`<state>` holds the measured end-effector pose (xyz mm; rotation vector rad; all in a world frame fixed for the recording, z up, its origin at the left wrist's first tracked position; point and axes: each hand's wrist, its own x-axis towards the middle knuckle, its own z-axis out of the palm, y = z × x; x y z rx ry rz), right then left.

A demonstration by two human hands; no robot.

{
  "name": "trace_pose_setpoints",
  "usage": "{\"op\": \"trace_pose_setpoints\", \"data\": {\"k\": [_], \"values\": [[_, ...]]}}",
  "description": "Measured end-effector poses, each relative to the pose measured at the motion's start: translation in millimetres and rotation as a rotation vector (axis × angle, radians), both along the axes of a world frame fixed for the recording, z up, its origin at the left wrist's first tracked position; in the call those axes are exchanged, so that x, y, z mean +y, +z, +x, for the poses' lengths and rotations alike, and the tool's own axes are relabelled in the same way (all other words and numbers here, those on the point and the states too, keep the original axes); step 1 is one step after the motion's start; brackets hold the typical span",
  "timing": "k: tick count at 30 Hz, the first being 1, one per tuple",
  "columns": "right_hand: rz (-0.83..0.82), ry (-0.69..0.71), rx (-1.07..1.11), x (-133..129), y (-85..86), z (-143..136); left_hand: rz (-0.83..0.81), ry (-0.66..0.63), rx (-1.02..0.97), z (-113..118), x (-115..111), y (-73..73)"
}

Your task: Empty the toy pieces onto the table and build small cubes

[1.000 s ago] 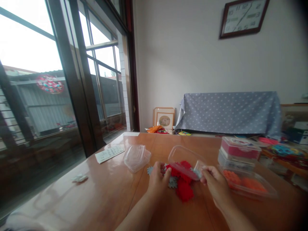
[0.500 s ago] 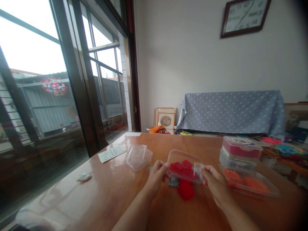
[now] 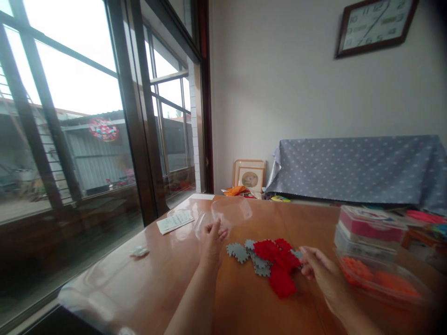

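Note:
My left hand (image 3: 213, 239) is closed at the fingertips, over the left-middle of the table, on the near edge of a clear plastic container (image 3: 232, 211), which looks blurred. Other clear plastic shows partly behind that hand. My right hand (image 3: 321, 270) is loosely curled with its fingers apart and nothing visible in it. It hovers at the right side of a loose pile of red toothed foam-like pieces (image 3: 281, 263). Grey toothed pieces (image 3: 239, 252) lie beside and under the red ones.
To the right sits a clear tub of orange pieces (image 3: 380, 277), with a stacked pink-and-white box (image 3: 372, 225) behind it. A written paper (image 3: 175, 222) and a small pale packet (image 3: 139, 251) lie on the left of the wooden table (image 3: 240, 302). Glass doors stand at left.
The clear container has gone from between both hands to the far left with my left hand. My right hand has let go of it. The red and grey pieces are now uncovered.

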<state>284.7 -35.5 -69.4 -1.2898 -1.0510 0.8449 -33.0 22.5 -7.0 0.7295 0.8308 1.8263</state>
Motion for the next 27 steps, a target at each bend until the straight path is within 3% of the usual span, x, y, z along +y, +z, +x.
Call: {"op": "trace_pose_setpoints", "data": {"k": [5,10,21,27], "values": [[0.008,0.015,-0.039,-4.0,1.6,-2.5,-0.023,0.272,-0.017,-35.4,13.6,-2.4],[0.006,-0.006,-0.062,-4.4,0.3,-3.2,-0.085,0.416,0.006,-50.0,20.2,-11.3],[-0.022,-0.019,-0.083,-3.9,-1.7,-0.9,-0.157,0.427,0.129,-56.6,28.9,-29.1],[-0.028,-0.019,-0.149,-6.6,0.1,-3.6,-0.17,0.443,0.21,-56.5,26.2,-30.6]]}}
